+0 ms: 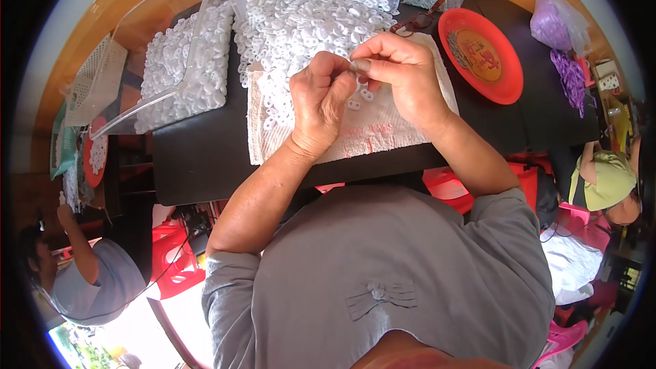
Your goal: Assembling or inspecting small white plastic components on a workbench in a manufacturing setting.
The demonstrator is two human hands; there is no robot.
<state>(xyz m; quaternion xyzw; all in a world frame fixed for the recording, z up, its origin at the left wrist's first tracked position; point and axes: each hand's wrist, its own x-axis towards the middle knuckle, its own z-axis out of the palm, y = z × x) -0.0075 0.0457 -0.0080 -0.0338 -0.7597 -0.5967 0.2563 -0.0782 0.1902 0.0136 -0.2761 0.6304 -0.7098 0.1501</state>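
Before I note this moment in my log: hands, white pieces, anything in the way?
Left hand, right hand: pinched, near-touching above cloth; any held item unclear. White pieces heaped beyond. Red plate off right, nothing blocking.

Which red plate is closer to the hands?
The red plate right of the cloth, with a yellow picture in its middle; the other plate, at far left, holds white pieces.

grey top (410,246) | short sleeves (229,290) | curved neckline (395,331) | knotted chest detail (379,293) | left hand (321,99), right hand (408,82): bare
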